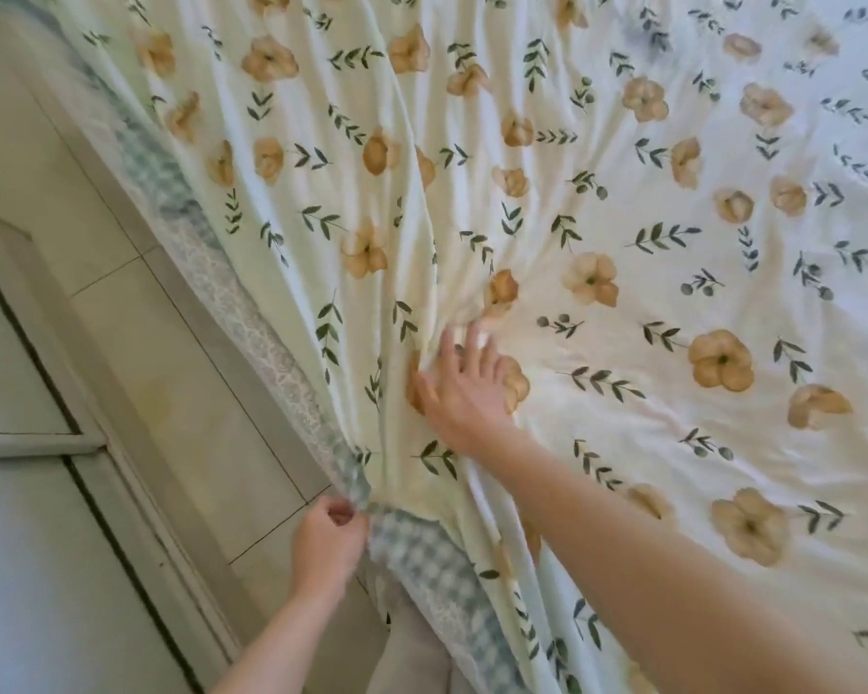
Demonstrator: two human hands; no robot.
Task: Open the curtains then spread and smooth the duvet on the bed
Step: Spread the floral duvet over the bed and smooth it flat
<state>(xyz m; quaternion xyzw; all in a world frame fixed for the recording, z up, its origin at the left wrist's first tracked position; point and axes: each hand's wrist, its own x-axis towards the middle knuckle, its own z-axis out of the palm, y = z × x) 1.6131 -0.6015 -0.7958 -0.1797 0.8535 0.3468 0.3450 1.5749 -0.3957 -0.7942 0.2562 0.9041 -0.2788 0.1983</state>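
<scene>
A cream duvet [622, 303] printed with tan flowers and green sprigs covers the bed and fills most of the view. Its underside is green-and-white check, showing along the hanging left edge [417, 548]. My left hand [329, 540] pinches that edge at the bed's side, pulling it taut so that folds fan out from the grip. My right hand [464, 388] lies flat on top of the duvet with fingers spread, pressing into a bunch of wrinkles. No curtains are in view.
A beige tiled floor [171, 373] runs along the left of the bed. White cabinet doors [26, 543] stand at the far left, close to the bed. A pale trouser leg [412, 653] shows at the bottom, against the bed's side.
</scene>
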